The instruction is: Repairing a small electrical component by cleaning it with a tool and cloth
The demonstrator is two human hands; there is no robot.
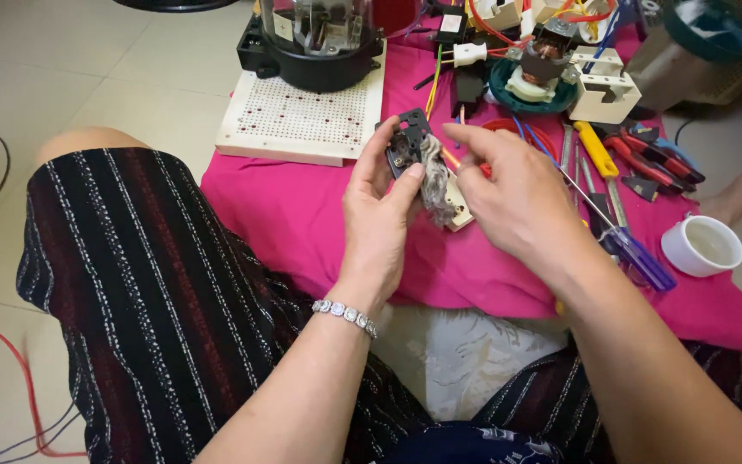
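My left hand holds a small black perforated plastic part upright between thumb and fingers, over the pink cloth. My right hand presses a grey crumpled rag against that part, fingers curled around the rag. A cream-coloured piece shows just under the rag. A bracelet sits on my left wrist.
A cream perforated board carries a black round appliance base. Wires, a small motor and a white bracket lie at the back. Screwdrivers and pliers lie right, beside a white cup. Cables trail on the tile floor at left.
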